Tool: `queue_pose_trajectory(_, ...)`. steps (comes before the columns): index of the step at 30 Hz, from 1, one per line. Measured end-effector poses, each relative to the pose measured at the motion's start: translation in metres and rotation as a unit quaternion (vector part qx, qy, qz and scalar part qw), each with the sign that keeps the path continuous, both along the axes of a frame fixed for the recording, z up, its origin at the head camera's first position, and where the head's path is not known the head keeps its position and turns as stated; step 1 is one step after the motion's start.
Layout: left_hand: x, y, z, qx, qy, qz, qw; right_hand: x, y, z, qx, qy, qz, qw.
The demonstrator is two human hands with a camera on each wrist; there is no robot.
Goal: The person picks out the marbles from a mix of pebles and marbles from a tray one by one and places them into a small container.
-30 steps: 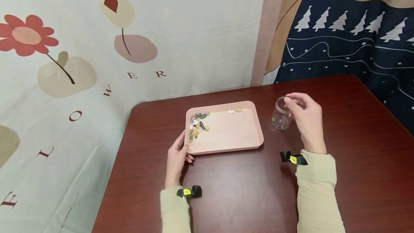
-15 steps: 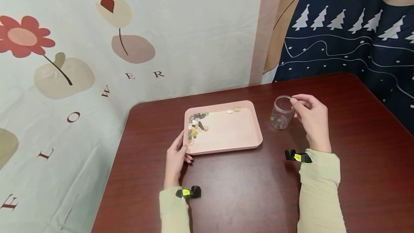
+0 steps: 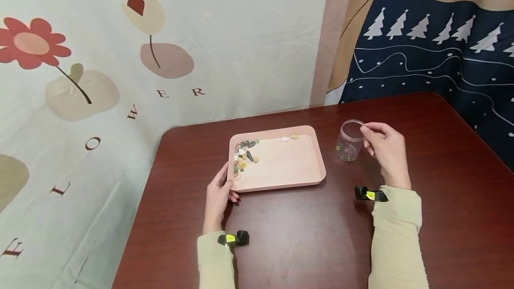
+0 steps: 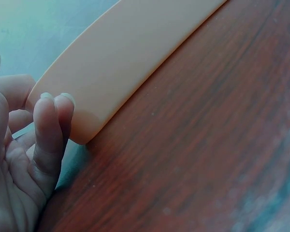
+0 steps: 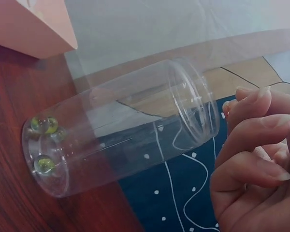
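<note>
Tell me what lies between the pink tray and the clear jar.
Only a narrow, bare strip of brown tabletop lies between the pink tray and the clear jar, as the head view shows.

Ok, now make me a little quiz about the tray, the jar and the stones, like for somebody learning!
1. True or false: the clear jar is lying on its side on the table.

2. In the head view, where in the tray are most of the stones?
A) along the right edge
B) along the left edge
C) in the middle

3. Fill in the gap: the tray's near corner is held by the person's ____ hand.

Key:
1. False; it stands upright.
2. B
3. left, so the left hand
</note>
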State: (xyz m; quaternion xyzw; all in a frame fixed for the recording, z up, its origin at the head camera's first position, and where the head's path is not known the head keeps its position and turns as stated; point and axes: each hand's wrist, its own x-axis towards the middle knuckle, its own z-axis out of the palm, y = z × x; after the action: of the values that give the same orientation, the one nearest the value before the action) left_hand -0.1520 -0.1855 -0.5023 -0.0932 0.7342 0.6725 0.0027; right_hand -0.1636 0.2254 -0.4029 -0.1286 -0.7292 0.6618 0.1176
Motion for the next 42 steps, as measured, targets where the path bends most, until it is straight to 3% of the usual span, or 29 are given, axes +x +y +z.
queue_pose_trajectory(6,0.004,-0.003,0.005,0.001,-0.018,0.001,0.9998,0.000,-0.002,-0.005,-0.012,-0.015,0.008,0.9998)
queue_pose_trajectory(10,0.004,-0.005,0.010,0.008,-0.023,-0.004,0.9997,-0.001,-0.004,-0.010,0.017,-0.024,0.012,0.9995)
queue_pose_trajectory(17,0.003,-0.004,0.004,0.006,-0.020,0.001,0.9998,-0.002,-0.003,-0.014,0.045,-0.028,0.018,0.9984)
queue_pose_trajectory(23,0.002,-0.003,-0.001,-0.006,0.002,0.002,1.0000,-0.003,-0.003,-0.013,0.057,-0.021,0.022,0.9979)
queue_pose_trajectory(30,0.000,-0.002,-0.001,0.005,-0.005,-0.003,1.0000,-0.003,-0.001,-0.012,0.076,-0.024,0.024,0.9966)
queue_pose_trajectory(42,0.004,0.004,0.018,0.006,-0.022,-0.004,0.9997,-0.003,-0.001,-0.011,0.086,-0.029,0.032,0.9953)
